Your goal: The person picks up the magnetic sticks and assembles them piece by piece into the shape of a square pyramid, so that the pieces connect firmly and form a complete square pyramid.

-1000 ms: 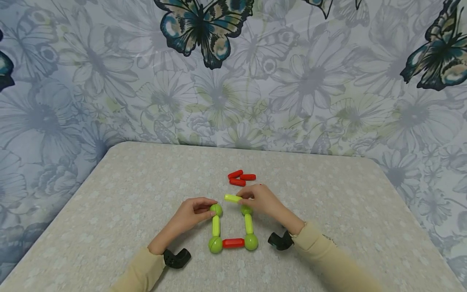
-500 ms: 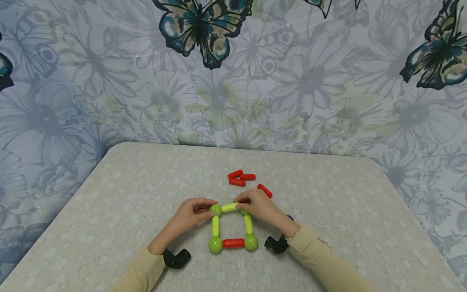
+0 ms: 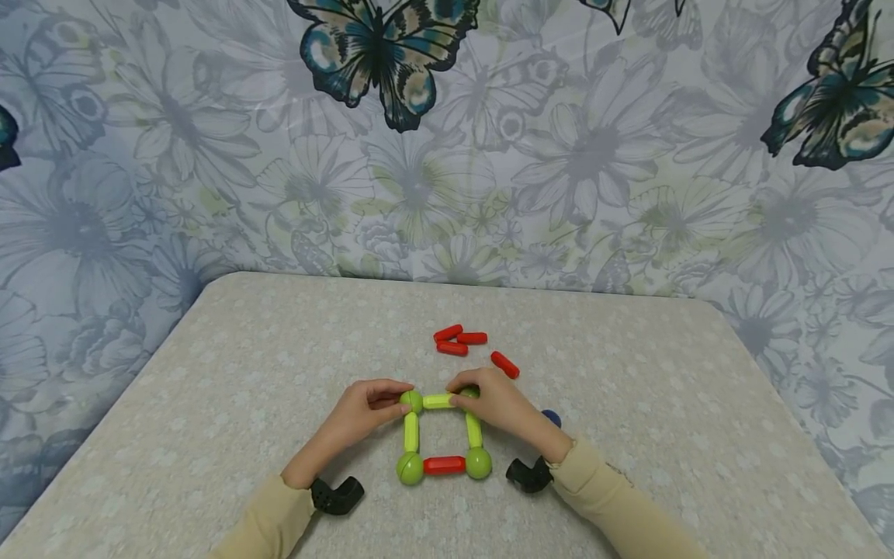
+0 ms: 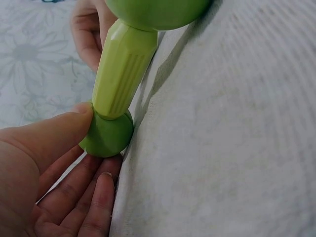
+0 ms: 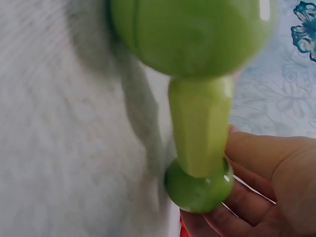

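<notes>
On the table, green balls joined by rods form a square frame. Its near side is a red rod (image 3: 444, 466) between two green balls; the other sides are yellow-green rods. My left hand (image 3: 368, 405) pinches the far-left green ball (image 3: 412, 401), thumb on one side and fingers on the other; the left wrist view shows this ball (image 4: 106, 138) at the end of a side rod (image 4: 123, 71). At the far-right corner my right hand (image 3: 499, 401) grips a green ball (image 5: 197, 190), its fingertips by the end of the far yellow-green rod (image 3: 438, 401).
Several red rods (image 3: 452, 349) lie in a small group beyond the frame, and a single red rod (image 3: 505, 365) lies behind my right hand. A blue ball (image 3: 552, 418) shows partly past the right wrist. Black wrist cameras (image 3: 338, 495) hang by both cuffs.
My right hand has brought the yellow-green rod down and left between the two far balls, then shifted its grip to the far-right ball. The left hand has stayed put.
</notes>
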`<state>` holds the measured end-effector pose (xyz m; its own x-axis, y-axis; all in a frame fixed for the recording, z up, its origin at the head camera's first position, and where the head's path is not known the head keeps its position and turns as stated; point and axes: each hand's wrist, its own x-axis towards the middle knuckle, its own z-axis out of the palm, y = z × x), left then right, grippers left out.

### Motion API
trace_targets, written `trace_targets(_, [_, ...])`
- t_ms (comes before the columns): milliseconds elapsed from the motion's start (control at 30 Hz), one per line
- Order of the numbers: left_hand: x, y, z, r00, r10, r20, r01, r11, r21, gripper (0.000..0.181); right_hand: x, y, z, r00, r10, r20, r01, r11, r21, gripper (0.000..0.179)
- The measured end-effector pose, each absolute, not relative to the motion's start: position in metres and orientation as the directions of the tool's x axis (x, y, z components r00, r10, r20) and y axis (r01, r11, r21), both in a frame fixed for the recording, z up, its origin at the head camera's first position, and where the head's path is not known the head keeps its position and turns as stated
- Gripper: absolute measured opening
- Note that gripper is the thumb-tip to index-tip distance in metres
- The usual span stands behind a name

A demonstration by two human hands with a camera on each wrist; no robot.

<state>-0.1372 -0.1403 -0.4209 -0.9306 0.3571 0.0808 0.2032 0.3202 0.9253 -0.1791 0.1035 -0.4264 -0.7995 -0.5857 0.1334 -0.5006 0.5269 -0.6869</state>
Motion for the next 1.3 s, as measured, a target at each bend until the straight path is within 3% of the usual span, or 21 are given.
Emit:
trace_targets(367, [-0.138, -0.141, -0.422, -0.93, 0.359, 0.082, 0.2, 0.305, 0.931, 0.028, -0.164, 0.169, -0.409, -0.839, -0.51, 0.188, -0.491, 0.56, -0.667, 0.029])
trace_targets(700, [-0.138, -0.141, -0.422, -0.93, 0.359, 0.077, 0.198, 0.314, 0.929, 0.029, -0.156, 0.235, -0.411, -0.828, -0.559, 0.049, -0.397, 0.522, -0.755, 0.045])
trace_targets(933, [-0.151, -0.15, -0.453, -0.934, 0.348, 0.083, 0.203, 0.323, 0.924, 0.031, -0.185, 0.225, -0.424, -0.872, -0.481, 0.093, -0.375, 0.532, -0.759, 0.033])
trace_targets(1133, [-0.146, -0.146, -0.438, -0.927, 0.366, 0.078, 0.195, 0.297, 0.935, 0.031, -0.217, 0.209, -0.433, -0.889, -0.451, 0.087, -0.364, 0.578, -0.73, 0.028])
trace_targets(1300, [-0.139, -0.142, -0.422, -0.932, 0.357, 0.062, 0.18, 0.309, 0.934, 0.03, -0.23, 0.196, -0.438, -0.878, -0.473, 0.079, -0.392, 0.612, -0.687, 0.039])
